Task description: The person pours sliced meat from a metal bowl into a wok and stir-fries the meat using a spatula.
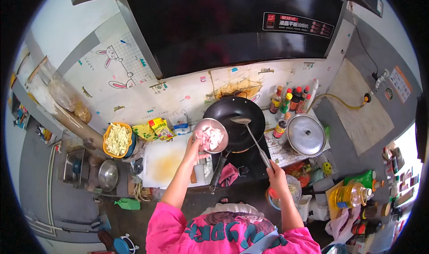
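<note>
My left hand (193,152) grips the rim of a small metal bowl (225,146), tilted a little beside the wok's left edge. Pieces of pale pink and white raw meat (210,138) lie in the bowl. A black wok (223,108) sits on the stove, its handle pointing towards me, and no food shows in it. In my right hand (278,179) is the handle of a metal spatula (256,142), whose head rests in or just over the wok.
A white cutting board (156,158) lies left of the stove, with seasoning packets (160,129) behind it. Further left stands a yellow basket of pale cut food (118,140). On the right are sauce bottles (283,106) and a lidded pot (306,135). A pink cloth (229,175) lies near the wok handle.
</note>
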`<state>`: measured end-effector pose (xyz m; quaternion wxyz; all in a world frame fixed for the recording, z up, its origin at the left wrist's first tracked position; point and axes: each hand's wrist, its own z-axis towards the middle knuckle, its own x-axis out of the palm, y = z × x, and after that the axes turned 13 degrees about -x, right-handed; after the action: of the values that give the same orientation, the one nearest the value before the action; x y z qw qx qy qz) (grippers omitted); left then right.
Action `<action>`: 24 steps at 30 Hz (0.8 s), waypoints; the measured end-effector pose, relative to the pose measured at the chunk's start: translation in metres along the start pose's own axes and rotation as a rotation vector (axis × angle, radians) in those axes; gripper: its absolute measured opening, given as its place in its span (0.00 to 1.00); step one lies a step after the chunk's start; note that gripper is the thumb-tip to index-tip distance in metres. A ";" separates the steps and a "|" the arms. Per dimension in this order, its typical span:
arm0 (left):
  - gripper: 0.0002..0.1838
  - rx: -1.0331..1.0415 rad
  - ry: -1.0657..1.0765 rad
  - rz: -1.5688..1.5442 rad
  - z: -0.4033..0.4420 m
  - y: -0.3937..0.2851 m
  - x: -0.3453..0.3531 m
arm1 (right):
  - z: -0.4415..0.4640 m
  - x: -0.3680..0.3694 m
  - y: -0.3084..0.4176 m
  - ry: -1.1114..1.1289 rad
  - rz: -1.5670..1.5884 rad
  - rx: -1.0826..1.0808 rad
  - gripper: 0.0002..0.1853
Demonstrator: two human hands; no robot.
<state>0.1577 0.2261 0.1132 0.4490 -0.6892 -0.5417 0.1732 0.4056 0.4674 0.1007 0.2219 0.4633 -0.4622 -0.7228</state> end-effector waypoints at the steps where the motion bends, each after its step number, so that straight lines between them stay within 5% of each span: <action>1: 0.23 -0.018 -0.031 0.003 0.003 -0.005 0.003 | -0.002 -0.003 0.002 -0.013 -0.011 -0.012 0.20; 5: 0.40 -0.030 -0.076 0.107 0.036 -0.007 -0.008 | -0.010 -0.017 0.015 -0.042 -0.142 -0.054 0.20; 24: 0.41 -0.018 -0.136 0.344 0.084 -0.041 0.003 | -0.002 -0.049 0.086 0.159 -0.284 -0.284 0.22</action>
<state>0.0740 0.2658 0.1020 0.3690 -0.7622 -0.4465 0.2889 0.4214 0.4620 0.1984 0.2167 0.5434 -0.2670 -0.7658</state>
